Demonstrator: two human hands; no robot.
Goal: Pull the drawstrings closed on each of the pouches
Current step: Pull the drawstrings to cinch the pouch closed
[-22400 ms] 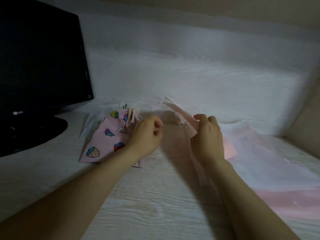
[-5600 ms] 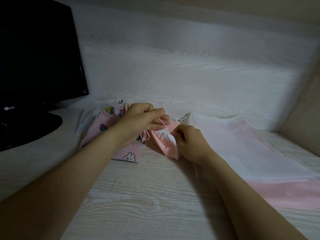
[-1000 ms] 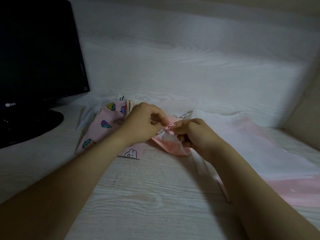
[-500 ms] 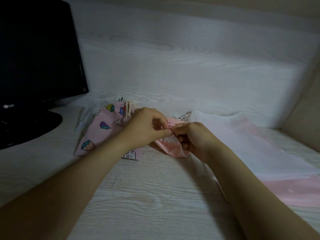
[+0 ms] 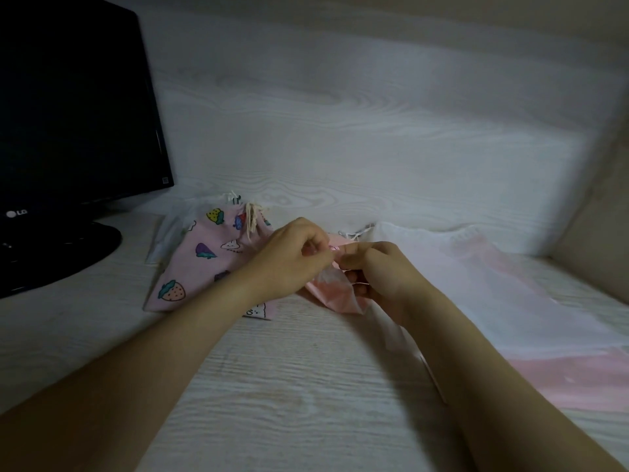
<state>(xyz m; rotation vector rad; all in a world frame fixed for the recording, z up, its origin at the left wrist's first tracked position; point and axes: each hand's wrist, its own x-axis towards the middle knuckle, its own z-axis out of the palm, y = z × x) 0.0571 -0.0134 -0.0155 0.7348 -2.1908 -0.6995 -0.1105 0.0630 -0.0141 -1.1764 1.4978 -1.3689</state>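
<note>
A small pink pouch (image 5: 335, 294) with a gathered white top sits at the centre of the desk, between my hands. My left hand (image 5: 292, 253) and my right hand (image 5: 374, 270) meet fingertip to fingertip at its neck, both pinching the thin pink drawstring (image 5: 333, 248). Left of them lies a pink pouch printed with strawberries (image 5: 200, 264), its cream cord bunched at the cinched top. A large sheer white and pink pouch (image 5: 493, 301) lies flat to the right, its white cord ends near the back wall.
A black monitor (image 5: 75, 114) on a round foot stands at the left. A clear plastic sleeve (image 5: 170, 233) lies under the strawberry pouch. The pale wood-grain desk (image 5: 289, 403) ends at a back wall and a beige side wall at the right.
My hands stay together at the small pouch's neck and have worked the pink cord in small motions. The pouch shifted slightly; the other pouches lie as before.
</note>
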